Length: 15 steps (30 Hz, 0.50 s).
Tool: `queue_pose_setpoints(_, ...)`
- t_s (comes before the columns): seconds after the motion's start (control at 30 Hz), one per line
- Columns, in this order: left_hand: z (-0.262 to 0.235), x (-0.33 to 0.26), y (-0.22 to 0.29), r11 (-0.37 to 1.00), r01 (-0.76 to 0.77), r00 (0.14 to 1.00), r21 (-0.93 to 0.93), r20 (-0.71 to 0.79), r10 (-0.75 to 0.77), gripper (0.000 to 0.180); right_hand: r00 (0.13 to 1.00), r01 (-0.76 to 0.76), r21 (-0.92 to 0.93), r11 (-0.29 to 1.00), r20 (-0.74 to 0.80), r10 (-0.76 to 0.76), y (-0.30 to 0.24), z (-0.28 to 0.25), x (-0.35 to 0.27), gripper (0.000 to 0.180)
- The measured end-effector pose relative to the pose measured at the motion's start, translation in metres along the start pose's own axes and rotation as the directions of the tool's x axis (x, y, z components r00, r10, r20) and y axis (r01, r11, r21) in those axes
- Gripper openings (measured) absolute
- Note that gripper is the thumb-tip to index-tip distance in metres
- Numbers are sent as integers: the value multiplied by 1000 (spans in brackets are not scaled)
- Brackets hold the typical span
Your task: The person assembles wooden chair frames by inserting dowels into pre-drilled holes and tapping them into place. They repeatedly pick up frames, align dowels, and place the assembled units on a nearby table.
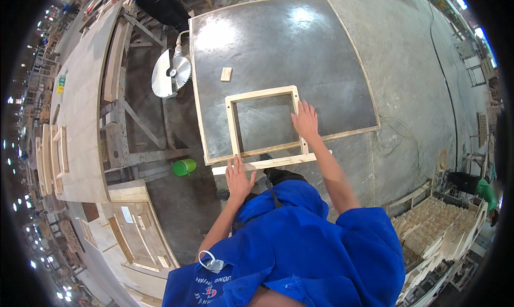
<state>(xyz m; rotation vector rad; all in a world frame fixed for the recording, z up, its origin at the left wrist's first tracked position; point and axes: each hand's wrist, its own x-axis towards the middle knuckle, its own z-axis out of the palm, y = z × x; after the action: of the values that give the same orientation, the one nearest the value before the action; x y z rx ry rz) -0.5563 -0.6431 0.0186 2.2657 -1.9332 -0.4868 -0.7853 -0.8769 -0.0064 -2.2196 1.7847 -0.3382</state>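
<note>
A pale wooden frame (262, 94) lies over the near edge of a dark-topped work table (332, 66). Its long near rail (278, 163) reaches past both side rails and hangs just off the table edge. My left hand (240, 180) rests with stretched fingers on that rail, by the frame's left corner. Along the right side rail lies my right hand (306, 122), fingers apart and extended, pressing against the wood. Farther back on the table top, a small wooden block (226, 74) sits alone.
Left of the table is a circular saw blade with a pale guard (162, 74). A green container (184, 167) stands lower down. A long plywood bench (80, 109) fills the left side. Stacked wooden pieces (439, 226) are at the right. Another person (160, 4) stands at the far left.
</note>
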Motion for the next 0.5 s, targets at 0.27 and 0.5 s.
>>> queue_pose_setpoints(0.27, 16, 4, -5, 990, -31, 999, 141, 29, 27, 82, 988, 90, -193, 977, 144, -62, 18, 26, 43, 62)
queue_pose_setpoints(0.5, 12, 3, -6, 999, -22, 1000, 49, -17, 23, 80, 977, 72, -223, 972, 213, -24, 15, 17, 42, 64)
